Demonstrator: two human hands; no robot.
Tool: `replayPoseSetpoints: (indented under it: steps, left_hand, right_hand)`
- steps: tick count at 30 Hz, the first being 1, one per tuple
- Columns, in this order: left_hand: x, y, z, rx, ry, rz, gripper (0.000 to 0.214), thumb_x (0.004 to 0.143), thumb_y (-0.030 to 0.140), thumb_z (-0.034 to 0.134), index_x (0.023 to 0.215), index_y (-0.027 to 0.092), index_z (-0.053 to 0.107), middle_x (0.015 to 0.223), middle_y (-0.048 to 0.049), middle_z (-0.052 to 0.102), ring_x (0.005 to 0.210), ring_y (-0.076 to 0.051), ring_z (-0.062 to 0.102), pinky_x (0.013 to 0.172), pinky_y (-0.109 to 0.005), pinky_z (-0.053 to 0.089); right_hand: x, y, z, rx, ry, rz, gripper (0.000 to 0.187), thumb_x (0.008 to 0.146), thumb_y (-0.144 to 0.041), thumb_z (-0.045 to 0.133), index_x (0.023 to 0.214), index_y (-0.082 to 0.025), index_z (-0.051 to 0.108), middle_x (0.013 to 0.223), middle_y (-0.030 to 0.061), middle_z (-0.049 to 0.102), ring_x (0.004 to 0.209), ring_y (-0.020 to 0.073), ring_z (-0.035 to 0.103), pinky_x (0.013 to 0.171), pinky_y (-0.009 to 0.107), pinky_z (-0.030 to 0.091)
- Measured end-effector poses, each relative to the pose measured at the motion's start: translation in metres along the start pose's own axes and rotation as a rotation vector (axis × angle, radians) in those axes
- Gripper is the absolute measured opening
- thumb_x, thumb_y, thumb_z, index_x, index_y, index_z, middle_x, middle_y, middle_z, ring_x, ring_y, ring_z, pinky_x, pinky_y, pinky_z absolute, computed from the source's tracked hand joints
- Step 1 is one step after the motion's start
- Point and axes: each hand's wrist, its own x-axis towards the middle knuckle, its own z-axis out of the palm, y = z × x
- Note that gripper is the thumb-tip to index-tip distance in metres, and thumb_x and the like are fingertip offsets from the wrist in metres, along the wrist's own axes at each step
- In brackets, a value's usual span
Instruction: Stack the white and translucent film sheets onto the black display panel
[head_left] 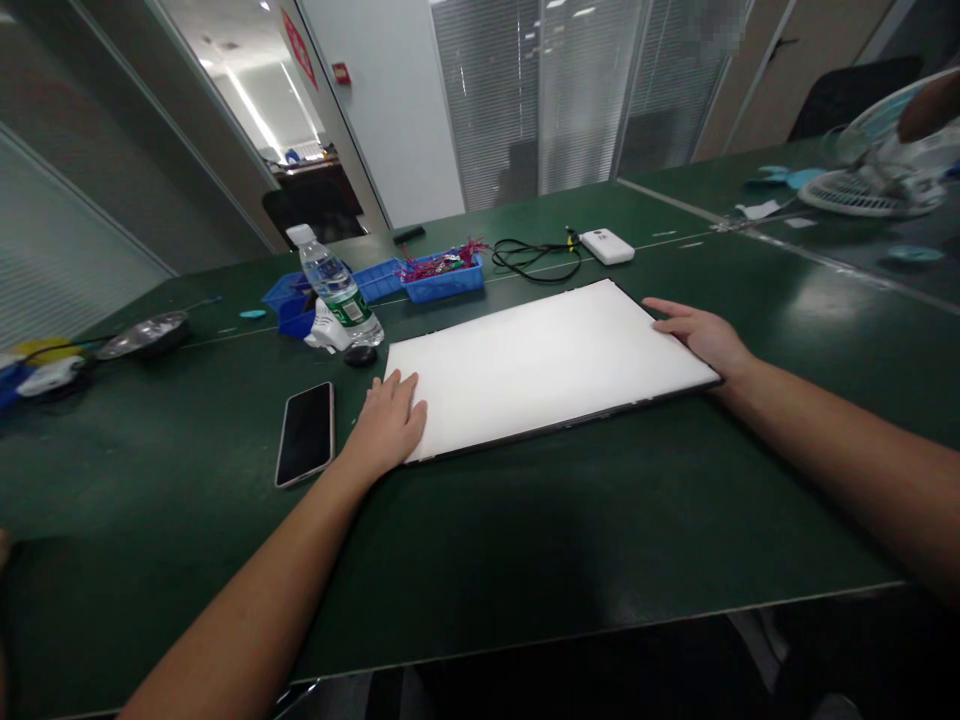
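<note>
A flat rectangular white panel [540,360] with a thin black frame lies across the green table in front of me, its near long edge toward me. My left hand [390,425] grips the panel's left end, with fingers spread over the white face near the corner. At the opposite short edge, my right hand [709,340] holds the panel's side. Its index finger points outward past the edge, and the fingers under the rim are hidden. A phone [306,435] with a dark screen lies left of my left hand.
Beyond the panel stand a water bottle [341,290], blue bins [446,285] with red wires and small boards, a black cable [532,258] and a white power bank [607,246]. A white fan [874,190] is at far right, with part of another person's hand above. A metal lamp-like dish [146,335] lies left.
</note>
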Motion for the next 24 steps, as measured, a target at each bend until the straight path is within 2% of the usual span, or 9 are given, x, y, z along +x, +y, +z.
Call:
replayPoseSetpoints:
  steps: [5,9,13,15,17,18,20,22,24]
  left_hand:
    - [-0.003,0.008,-0.01,0.053,0.027,0.009,0.065,0.11,0.043,0.04,0.163,0.009,0.054,0.177,-0.0259,0.044,0.167,-0.047,0.036,0.136,-0.067,0.03]
    - [-0.009,0.017,-0.024,0.057,0.084,0.081,0.066,0.109,0.048,0.046,0.162,0.01,0.055,0.178,-0.0243,0.043,0.167,-0.046,0.036,0.138,-0.067,0.026]
    - [-0.02,0.031,-0.037,-0.046,0.143,0.35,0.071,0.105,0.064,0.056,0.162,0.022,0.057,0.179,-0.0159,0.045,0.167,-0.04,0.039,0.136,-0.065,0.032]
    - [-0.026,0.042,-0.039,-0.075,0.178,0.507,0.081,0.095,0.072,0.069,0.159,0.023,0.061,0.174,-0.0175,0.052,0.162,-0.043,0.047,0.132,-0.066,0.039]
    - [-0.03,0.054,-0.038,-0.081,0.231,0.644,0.085,0.088,0.073,0.079,0.155,0.022,0.066,0.165,-0.0205,0.061,0.152,-0.046,0.057,0.125,-0.065,0.048]
    - [-0.032,0.059,-0.036,-0.075,0.264,0.704,0.079,0.089,0.068,0.081,0.152,0.021,0.068,0.161,-0.0207,0.065,0.147,-0.044,0.062,0.12,-0.063,0.053]
    - [-0.034,0.067,-0.034,-0.046,0.345,0.8,0.054,0.097,0.049,0.079,0.142,0.02,0.072,0.151,-0.0181,0.072,0.135,-0.039,0.071,0.11,-0.056,0.06]
    - [-0.035,0.071,-0.033,-0.005,0.436,0.868,0.029,0.101,0.032,0.074,0.129,0.022,0.076,0.139,-0.0132,0.079,0.123,-0.032,0.076,0.1,-0.049,0.063]
    - [-0.035,0.071,-0.032,0.016,0.518,0.913,0.014,0.103,0.024,0.071,0.116,0.023,0.076,0.124,-0.0085,0.084,0.108,-0.026,0.078,0.09,-0.042,0.063]
  right_hand:
    - [0.003,0.003,-0.002,-0.006,-0.014,-0.036,0.082,0.082,-0.024,0.07,0.164,-0.025,0.063,0.112,0.0143,0.083,0.088,0.0365,0.079,0.074,0.053,0.065]
    - [-0.001,0.0,0.0,-0.006,-0.003,-0.022,0.082,0.082,-0.023,0.069,0.164,-0.026,0.063,0.114,0.0143,0.083,0.09,0.0361,0.079,0.076,0.053,0.065]
    - [-0.002,-0.001,0.001,-0.035,0.016,-0.007,0.077,0.083,-0.025,0.069,0.16,-0.025,0.067,0.112,0.0143,0.083,0.092,0.0362,0.079,0.077,0.052,0.066]
    - [0.001,0.0,0.001,-0.048,0.023,-0.003,0.073,0.082,-0.026,0.071,0.155,-0.024,0.071,0.103,0.0134,0.082,0.086,0.0359,0.077,0.075,0.053,0.065]
    - [0.002,0.0,0.0,-0.05,0.026,0.01,0.071,0.081,-0.025,0.072,0.152,-0.023,0.073,0.095,0.0119,0.081,0.076,0.0326,0.074,0.07,0.05,0.064]
    - [0.003,-0.001,0.0,-0.051,0.023,0.021,0.07,0.081,-0.024,0.072,0.151,-0.022,0.074,0.093,0.0114,0.081,0.071,0.0299,0.071,0.068,0.047,0.062]
    - [0.002,-0.003,0.0,-0.053,0.018,0.053,0.069,0.081,-0.02,0.071,0.151,-0.021,0.073,0.095,0.011,0.081,0.064,0.0241,0.066,0.064,0.041,0.058]
    - [0.0,-0.007,0.0,-0.055,0.013,0.084,0.068,0.082,-0.016,0.071,0.15,-0.02,0.073,0.096,0.0108,0.081,0.06,0.0198,0.061,0.062,0.037,0.055]
    - [-0.002,-0.011,0.0,-0.056,0.005,0.104,0.066,0.082,-0.014,0.071,0.149,-0.018,0.073,0.097,0.0111,0.081,0.058,0.018,0.06,0.059,0.035,0.053]
